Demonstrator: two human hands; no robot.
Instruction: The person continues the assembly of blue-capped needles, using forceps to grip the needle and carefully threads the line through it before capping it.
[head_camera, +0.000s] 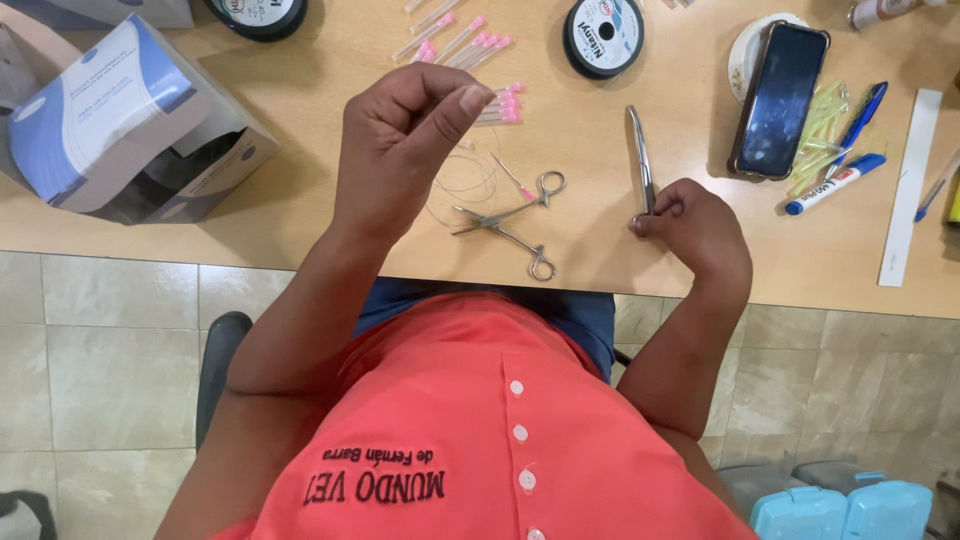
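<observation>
My left hand is raised above the wooden table, thumb and forefinger pinched together, apparently on a thin clear thread that loops down to the tabletop. My right hand rests on the table with its fingers closed on the handle end of a slim metal instrument that points away from me. Between the hands lies an open pair of metal scissor-like forceps. A needle with a pink hub lies just beyond it.
Several pink-hubbed needles lie at the back. Two black thread spools, an open blue-and-white box, a phone, yellow tubes, markers and a white ruler share the table. Blue cases stand on the floor.
</observation>
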